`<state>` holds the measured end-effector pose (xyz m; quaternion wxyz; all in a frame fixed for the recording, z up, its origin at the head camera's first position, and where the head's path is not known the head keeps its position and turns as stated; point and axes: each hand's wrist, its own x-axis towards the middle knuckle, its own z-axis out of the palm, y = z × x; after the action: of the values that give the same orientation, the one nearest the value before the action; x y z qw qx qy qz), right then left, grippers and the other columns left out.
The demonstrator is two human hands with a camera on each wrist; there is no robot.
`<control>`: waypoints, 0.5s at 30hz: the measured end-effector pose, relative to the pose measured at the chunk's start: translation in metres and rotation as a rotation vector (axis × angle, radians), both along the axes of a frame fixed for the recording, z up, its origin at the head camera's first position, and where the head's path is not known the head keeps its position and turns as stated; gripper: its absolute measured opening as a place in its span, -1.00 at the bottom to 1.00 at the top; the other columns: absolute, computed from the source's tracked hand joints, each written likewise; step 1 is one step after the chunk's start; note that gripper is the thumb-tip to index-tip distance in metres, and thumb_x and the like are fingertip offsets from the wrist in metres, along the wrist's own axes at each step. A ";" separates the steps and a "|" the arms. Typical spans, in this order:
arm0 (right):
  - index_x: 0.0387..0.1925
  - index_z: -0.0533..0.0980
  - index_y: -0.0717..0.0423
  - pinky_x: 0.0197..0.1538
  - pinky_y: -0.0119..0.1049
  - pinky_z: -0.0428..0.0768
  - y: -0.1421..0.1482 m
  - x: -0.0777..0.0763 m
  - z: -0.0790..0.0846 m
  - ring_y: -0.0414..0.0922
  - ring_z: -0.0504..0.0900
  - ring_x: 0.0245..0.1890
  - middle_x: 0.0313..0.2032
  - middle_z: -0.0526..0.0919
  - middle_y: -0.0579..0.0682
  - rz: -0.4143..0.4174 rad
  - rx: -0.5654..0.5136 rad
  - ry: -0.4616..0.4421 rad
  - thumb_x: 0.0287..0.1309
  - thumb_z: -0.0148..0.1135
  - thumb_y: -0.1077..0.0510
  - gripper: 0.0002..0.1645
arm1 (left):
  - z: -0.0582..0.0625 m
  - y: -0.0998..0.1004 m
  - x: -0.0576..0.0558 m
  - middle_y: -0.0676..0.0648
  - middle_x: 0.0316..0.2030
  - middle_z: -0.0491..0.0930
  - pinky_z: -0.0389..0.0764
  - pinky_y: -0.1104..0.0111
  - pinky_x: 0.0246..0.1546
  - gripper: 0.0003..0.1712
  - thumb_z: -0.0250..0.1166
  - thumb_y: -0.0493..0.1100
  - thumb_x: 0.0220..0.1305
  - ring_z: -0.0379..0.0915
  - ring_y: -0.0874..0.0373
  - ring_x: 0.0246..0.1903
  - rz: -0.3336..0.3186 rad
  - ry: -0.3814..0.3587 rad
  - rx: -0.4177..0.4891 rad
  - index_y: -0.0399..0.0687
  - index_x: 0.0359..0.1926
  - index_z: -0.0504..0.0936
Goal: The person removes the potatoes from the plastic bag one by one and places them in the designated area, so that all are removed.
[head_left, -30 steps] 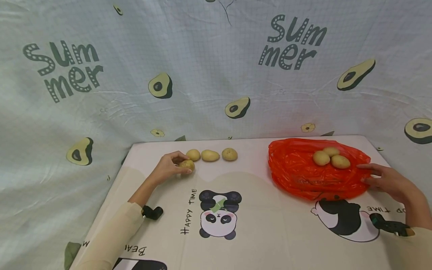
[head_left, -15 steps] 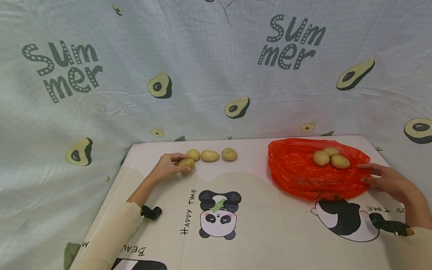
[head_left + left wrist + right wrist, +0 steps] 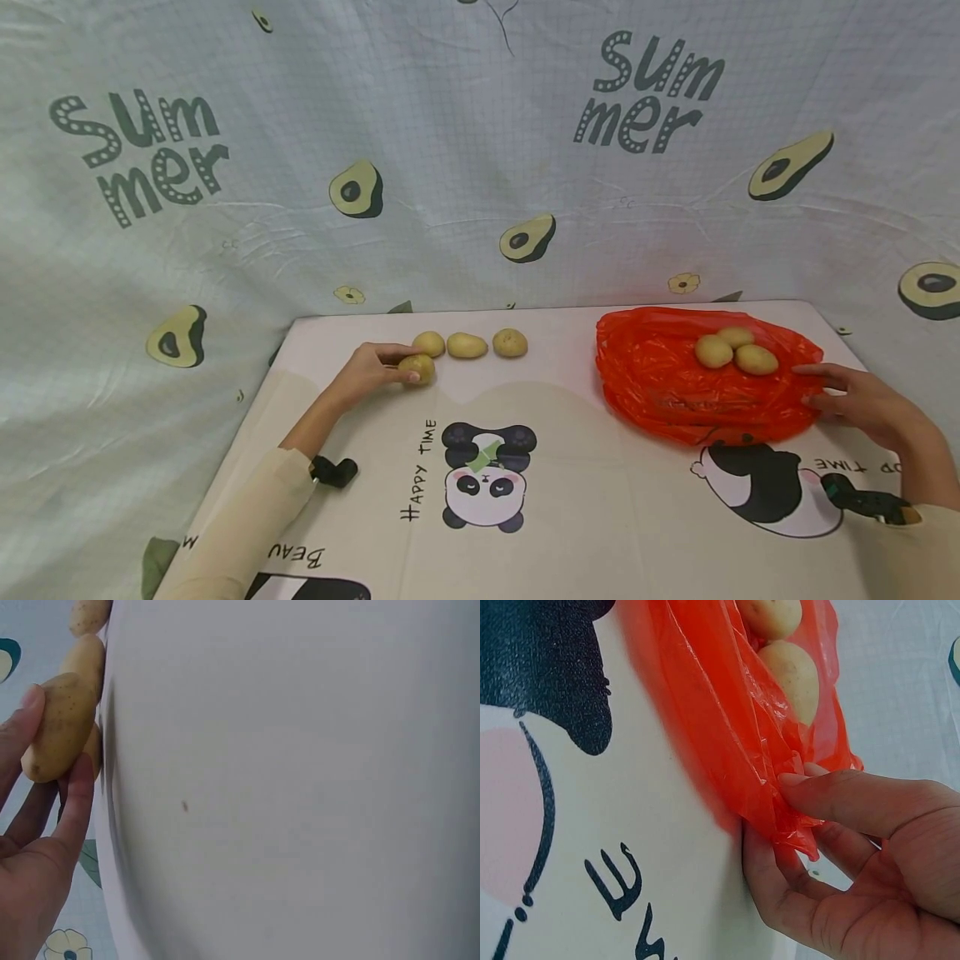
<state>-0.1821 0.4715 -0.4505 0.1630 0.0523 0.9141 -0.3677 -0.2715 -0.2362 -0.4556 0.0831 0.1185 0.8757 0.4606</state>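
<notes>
your left hand (image 3: 371,370) pinches a potato (image 3: 418,370) beside the row of potatoes (image 3: 467,346) on the worktop (image 3: 592,500), where a bump could set them rolling, while a tug from your right hand (image 3: 873,407), pinching the red plastic bag (image 3: 656,379), could spill the bagged potatoes (image 3: 714,352).

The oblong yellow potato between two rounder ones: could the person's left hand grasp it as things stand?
Probably not: the left hand is pinching a speckled brown-yellow potato, though the oblong yellow potato lies uncovered.
</notes>
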 end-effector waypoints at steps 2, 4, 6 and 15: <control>0.46 -0.07 0.51 0.09 0.21 0.62 0.000 0.000 0.000 0.62 0.12 0.20 0.31 -0.10 0.74 -0.003 0.002 -0.003 0.46 0.04 0.27 -0.24 | -0.001 0.000 -0.001 -0.18 0.14 0.65 0.57 0.44 -0.04 -0.44 0.59 -0.12 0.08 0.57 -0.03 0.13 0.001 -0.009 0.014 -0.10 0.14 0.71; 0.46 -0.07 0.51 0.08 0.20 0.62 0.001 -0.001 -0.001 0.62 0.13 0.20 0.31 -0.10 0.74 -0.004 0.003 -0.006 0.46 0.04 0.27 -0.24 | -0.001 -0.001 -0.001 -0.19 0.13 0.66 0.56 0.47 -0.06 -0.44 0.60 -0.14 0.08 0.57 -0.03 0.12 -0.003 -0.016 0.030 -0.11 0.13 0.72; 0.46 -0.06 0.51 0.08 0.20 0.62 0.001 -0.001 -0.001 0.62 0.13 0.20 0.31 -0.10 0.73 -0.004 0.004 -0.006 0.46 0.04 0.27 -0.24 | -0.002 -0.001 -0.002 -0.20 0.12 0.66 0.57 0.49 -0.07 -0.45 0.59 -0.16 0.08 0.58 -0.04 0.11 -0.005 -0.018 0.044 -0.13 0.13 0.72; 0.45 -0.04 0.51 0.09 0.20 0.62 0.003 -0.003 -0.002 0.62 0.12 0.20 0.31 -0.10 0.73 -0.004 -0.001 -0.007 0.44 0.07 0.28 -0.24 | -0.002 -0.002 -0.002 -0.21 0.10 0.67 0.61 0.35 -0.03 -0.47 0.55 -0.19 0.14 0.59 -0.08 0.11 -0.017 -0.053 0.049 -0.15 0.15 0.69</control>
<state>-0.1852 0.4748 -0.4529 0.1652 0.0554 0.9133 -0.3682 -0.2738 -0.2378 -0.4575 0.1072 0.1156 0.8606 0.4842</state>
